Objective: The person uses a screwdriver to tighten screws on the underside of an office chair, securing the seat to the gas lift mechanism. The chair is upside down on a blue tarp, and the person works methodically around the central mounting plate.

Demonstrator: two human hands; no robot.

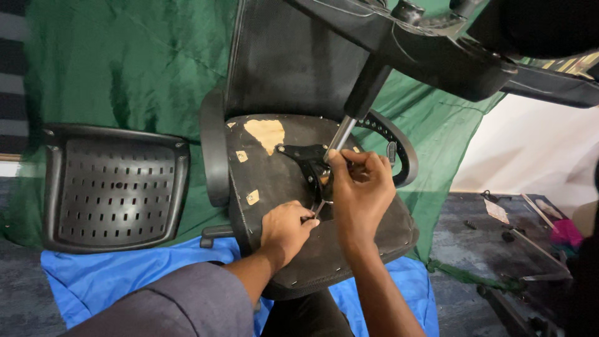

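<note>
An office chair lies tipped over with the black underside of its seat [268,181] facing me. A black metal mechanism plate [302,156] is bolted there, and a chrome gas cylinder [342,132] rises from it to the star base [437,50] at the top. My right hand [359,187] grips the plate at the foot of the cylinder. My left hand [286,229] is closed on a small metal tool [318,209] just below the plate. Both armrests [214,150] curve beside the seat.
A black perforated plastic backrest shell [112,187] leans at the left against a green cloth backdrop [137,68]. A blue sheet [112,278] covers the floor under the chair. Small parts and papers [499,212] lie on the dark floor at the right.
</note>
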